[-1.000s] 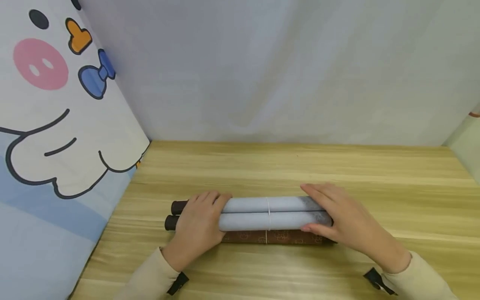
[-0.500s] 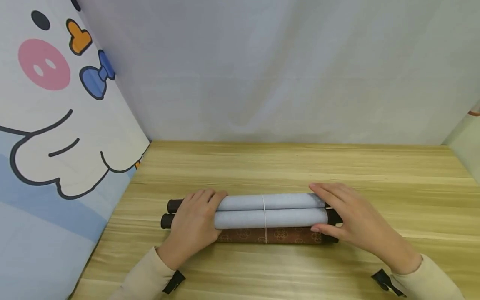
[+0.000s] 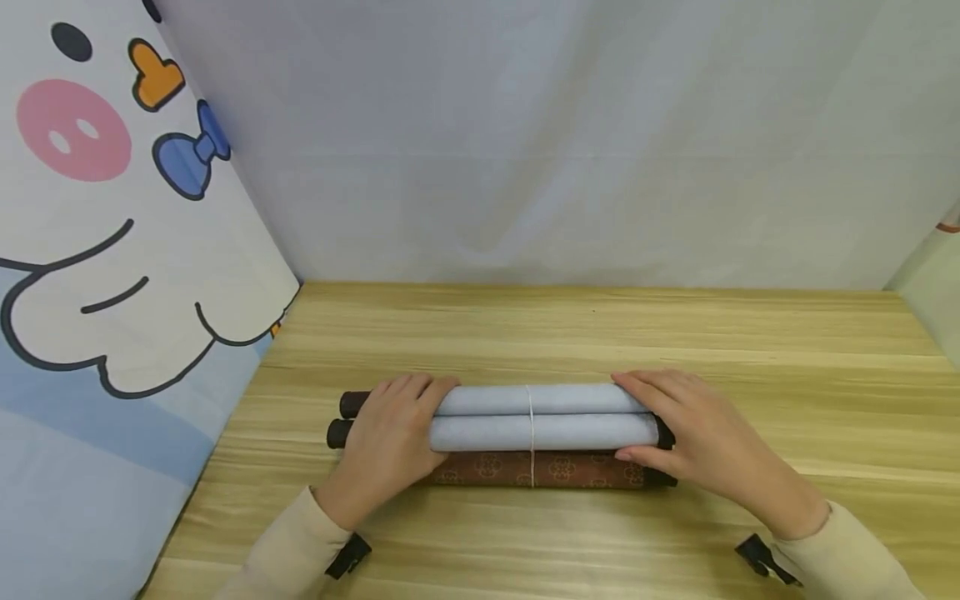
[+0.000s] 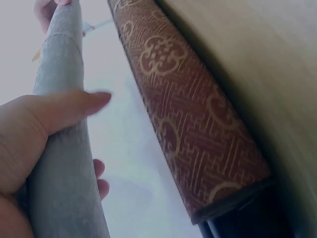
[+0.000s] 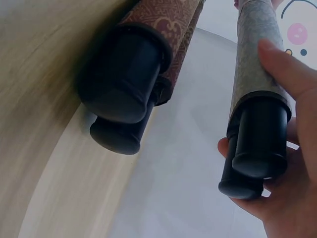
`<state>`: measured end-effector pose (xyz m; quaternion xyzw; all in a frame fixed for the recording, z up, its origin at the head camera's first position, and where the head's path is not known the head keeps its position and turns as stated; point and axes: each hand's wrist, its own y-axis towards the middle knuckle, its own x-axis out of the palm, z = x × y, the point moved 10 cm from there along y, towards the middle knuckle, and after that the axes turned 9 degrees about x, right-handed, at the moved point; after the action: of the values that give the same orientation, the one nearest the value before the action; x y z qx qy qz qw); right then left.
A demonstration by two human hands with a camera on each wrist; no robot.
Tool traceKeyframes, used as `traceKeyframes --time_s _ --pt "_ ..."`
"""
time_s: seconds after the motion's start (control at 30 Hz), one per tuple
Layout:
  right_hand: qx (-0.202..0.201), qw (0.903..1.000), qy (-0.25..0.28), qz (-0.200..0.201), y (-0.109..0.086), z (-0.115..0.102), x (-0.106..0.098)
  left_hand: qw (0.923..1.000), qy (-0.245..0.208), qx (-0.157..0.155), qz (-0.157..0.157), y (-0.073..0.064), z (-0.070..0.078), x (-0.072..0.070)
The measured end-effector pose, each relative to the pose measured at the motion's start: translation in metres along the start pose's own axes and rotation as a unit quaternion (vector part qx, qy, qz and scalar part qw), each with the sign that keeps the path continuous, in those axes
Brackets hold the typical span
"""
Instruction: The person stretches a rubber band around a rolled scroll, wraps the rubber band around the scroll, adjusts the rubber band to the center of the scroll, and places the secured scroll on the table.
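Note:
A pale grey scroll, rolled from both ends into two parallel rolls and bound by a thin white string, is held level between both hands. My left hand grips it near its left end, with the thumb on the near side. Near the other end my right hand holds it between thumb and fingers; black rod ends show beside the palm in the right wrist view. Below it, partly covered in the head view, lies a brown patterned scroll, also tied with string. Both wrist views show a gap between the scrolls.
The scrolls are over a wood-grain table. A pale grey cloth hangs behind its back edge. On the left stands a cloth panel with a cartoon print.
The grey scroll has shifted slightly left and away from me, showing more of the brown scroll. Black rod ends now show by my right hand. The brown scroll stays put.

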<state>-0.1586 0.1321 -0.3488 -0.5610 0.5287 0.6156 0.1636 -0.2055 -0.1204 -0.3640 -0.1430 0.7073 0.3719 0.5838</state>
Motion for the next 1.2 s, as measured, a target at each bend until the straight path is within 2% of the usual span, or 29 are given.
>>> traceKeyframes --time_s 0.2,0.43,0.53,0.83,0.97,1.2 --pt "-0.003 0.9997 0.023 -0.012 0.014 0.029 0.012 0.9995 -0.013 0.01 -0.028 0.018 -0.009 0.014" --pt "0.019 0.9991 0.017 -0.035 0.022 0.036 0.026 0.9955 -0.06 0.024 -0.069 0.018 -0.022 0.032" --pt "0.031 0.9984 0.011 -0.046 0.024 0.039 0.032 0.9942 -0.071 0.03 -0.075 0.019 -0.026 0.038" --pt "0.067 0.9938 0.007 -0.089 0.023 0.047 0.045 0.9892 -0.091 0.046 -0.105 0.026 -0.026 0.052" --pt "0.087 0.9898 0.002 -0.113 0.022 0.05 0.051 0.9848 -0.108 0.045 -0.129 0.028 -0.027 0.057" --pt "0.098 0.9843 0.009 -0.146 0.018 0.049 0.063 0.9743 -0.146 0.036 -0.168 0.023 -0.029 0.073"
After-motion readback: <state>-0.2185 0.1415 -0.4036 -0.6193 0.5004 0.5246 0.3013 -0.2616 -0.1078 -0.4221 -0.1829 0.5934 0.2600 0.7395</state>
